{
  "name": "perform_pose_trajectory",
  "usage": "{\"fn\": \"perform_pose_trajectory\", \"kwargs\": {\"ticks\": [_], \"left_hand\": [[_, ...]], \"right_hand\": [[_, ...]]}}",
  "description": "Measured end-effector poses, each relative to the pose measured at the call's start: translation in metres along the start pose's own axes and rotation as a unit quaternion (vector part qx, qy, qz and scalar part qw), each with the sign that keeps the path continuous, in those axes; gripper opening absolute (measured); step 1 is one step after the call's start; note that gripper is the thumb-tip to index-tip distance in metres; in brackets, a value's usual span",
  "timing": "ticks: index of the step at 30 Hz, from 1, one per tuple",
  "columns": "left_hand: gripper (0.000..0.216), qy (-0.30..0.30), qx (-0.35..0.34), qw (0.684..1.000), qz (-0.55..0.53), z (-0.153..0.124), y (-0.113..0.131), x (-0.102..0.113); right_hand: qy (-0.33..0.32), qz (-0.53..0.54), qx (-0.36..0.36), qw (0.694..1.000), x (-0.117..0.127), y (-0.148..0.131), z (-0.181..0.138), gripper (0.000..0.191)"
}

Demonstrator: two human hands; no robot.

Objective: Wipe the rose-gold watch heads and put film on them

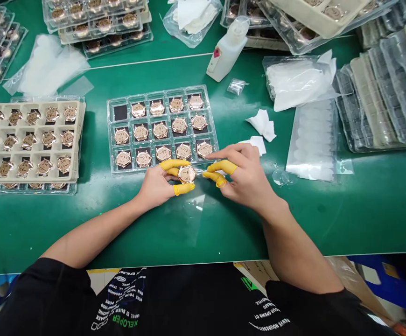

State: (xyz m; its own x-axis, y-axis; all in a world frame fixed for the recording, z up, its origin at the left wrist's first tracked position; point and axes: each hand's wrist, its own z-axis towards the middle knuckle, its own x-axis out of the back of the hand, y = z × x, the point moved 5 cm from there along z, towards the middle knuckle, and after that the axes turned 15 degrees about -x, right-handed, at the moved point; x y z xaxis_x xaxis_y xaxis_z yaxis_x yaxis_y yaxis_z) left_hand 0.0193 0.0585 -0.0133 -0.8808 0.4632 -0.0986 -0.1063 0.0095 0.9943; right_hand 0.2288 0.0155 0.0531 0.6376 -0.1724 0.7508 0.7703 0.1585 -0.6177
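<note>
While the person's left hand point(157, 185) pinches a round rose-gold watch case point(187, 174) between yellow-cotted fingers point(177, 164), the case sits just below the front edge of a clear plastic tray point(161, 93), its face turned up. The right hand point(247, 179) is close beside the case, with one bare finger stretched over the tray's front corner and two yellow-cotted fingertips point(215, 176) drawn together at the case's edge; a thin clear sliver may lie between them, but it is too faint to tell whether they pinch anything. Rows of similar watch cases fill the tray's compartments, with one compartment at its far left corner showing only a dark pad. Left of the tray lies a beige tray of watch cases point(80, 116), and beyond it stands a white squeeze bottle point(228, 49). White wipes point(262, 125) lie to its right on the green surface point(343, 219), and a clear film point(192, 219) lies below it.
</note>
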Motion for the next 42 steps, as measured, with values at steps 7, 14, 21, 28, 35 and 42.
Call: {"fn": "perform_pose_trajectory", "kwargs": {"ticks": [7, 14, 21, 28, 35, 42], "left_hand": [[0.058, -0.009, -0.003, 1.000, 0.027, -0.001, 0.000, -0.002], [0.057, -0.022, -0.011, 0.999, 0.034, -0.001, 0.001, -0.003], [0.057, -0.027, -0.013, 0.999, 0.028, -0.001, -0.001, -0.003], [0.060, -0.030, -0.012, 0.999, 0.025, -0.001, -0.002, -0.003], [0.059, -0.031, -0.005, 0.999, 0.026, -0.002, 0.000, -0.003], [0.060, -0.029, -0.001, 0.999, 0.032, -0.003, 0.001, -0.003]], "right_hand": [[-0.012, 0.310, -0.185, 0.932, -0.020, 0.001, -0.008, 0.029], [-0.079, 0.316, -0.315, 0.891, -0.062, 0.004, -0.021, 0.031], [-0.052, 0.280, -0.292, 0.913, -0.064, 0.004, -0.024, 0.033], [-0.047, 0.280, -0.310, 0.908, -0.067, 0.003, -0.025, 0.034], [-0.057, 0.300, -0.344, 0.888, -0.065, -0.001, -0.024, 0.035], [-0.051, 0.296, -0.346, 0.889, -0.066, -0.004, -0.024, 0.035]]}}
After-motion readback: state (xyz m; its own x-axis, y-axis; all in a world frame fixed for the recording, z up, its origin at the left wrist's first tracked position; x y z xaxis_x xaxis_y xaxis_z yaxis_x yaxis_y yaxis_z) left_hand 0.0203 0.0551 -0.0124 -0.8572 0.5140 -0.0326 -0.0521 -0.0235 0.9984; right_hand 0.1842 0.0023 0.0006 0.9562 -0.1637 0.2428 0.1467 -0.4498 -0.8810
